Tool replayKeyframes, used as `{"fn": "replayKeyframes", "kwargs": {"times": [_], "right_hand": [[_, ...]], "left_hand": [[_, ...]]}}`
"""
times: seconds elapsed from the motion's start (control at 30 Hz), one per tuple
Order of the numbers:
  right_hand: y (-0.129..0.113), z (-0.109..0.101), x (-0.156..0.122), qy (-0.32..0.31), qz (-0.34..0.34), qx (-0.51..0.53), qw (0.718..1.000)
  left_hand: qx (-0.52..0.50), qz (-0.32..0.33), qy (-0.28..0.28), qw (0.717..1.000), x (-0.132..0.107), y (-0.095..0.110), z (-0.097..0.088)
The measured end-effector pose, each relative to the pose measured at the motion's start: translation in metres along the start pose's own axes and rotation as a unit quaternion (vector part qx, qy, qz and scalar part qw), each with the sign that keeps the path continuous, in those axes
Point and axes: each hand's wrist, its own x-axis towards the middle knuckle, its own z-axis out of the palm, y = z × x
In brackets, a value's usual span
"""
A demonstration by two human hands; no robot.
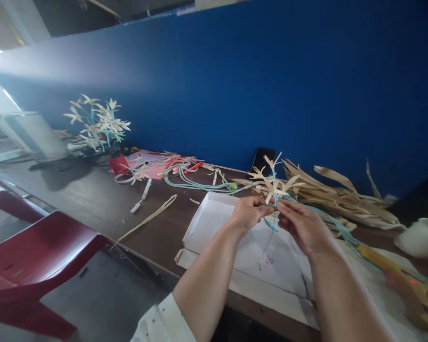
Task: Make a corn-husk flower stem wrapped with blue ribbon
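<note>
With left hand (248,214) and right hand (304,227), we pinch-grip the flower spray (273,184) by its stem (275,202), judging its petals (294,184) light and too fragile to grasp.

The flower spray (272,187) looks papery, the chair (46,254) glossy plastic.

Craft workshop, by the look: long table (82,187) against blue partition (288,85), littered with dried husks (328,197), paper (153,169), cord (199,188), yellow tool (381,261); wired flower (271,192) over white box (214,213), similar bunch (110,123) farther left; red plastic chair (50,247) alongside.
</note>
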Motion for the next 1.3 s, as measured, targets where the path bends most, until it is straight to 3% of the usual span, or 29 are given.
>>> {"fn": "replayKeyframes", "kwargs": {"times": [0.33,0.4,0.57,0.7,0.93,1.3], "right_hand": [[0.003,-0.009,0.005,0.072,-0.075,-0.172,0.980],[0.002,-0.010,0.005,0.077,-0.077,-0.179,0.978],[0.000,-0.008,0.004,0.092,-0.078,-0.173,0.978],[-0.001,-0.007,0.002,0.097,-0.087,-0.192,0.973],[-0.009,-0.004,-0.004,0.111,-0.115,-0.356,0.921],[-0.004,0.003,-0.002,0.156,-0.214,-0.455,0.850]], "left_hand": [[0.047,0.059,0.006,0.997,0.003,-0.005,-0.001],[0.056,0.049,0.028,0.997,0.002,-0.002,-0.003],[0.047,0.009,0.022,0.999,-0.002,0.003,-0.004],[0.053,0.034,0.032,0.998,-0.001,0.002,-0.003],[0.111,0.093,0.059,0.988,-0.002,0.006,-0.004],[0.100,0.112,0.060,0.987,-0.002,0.004,-0.001]]}}
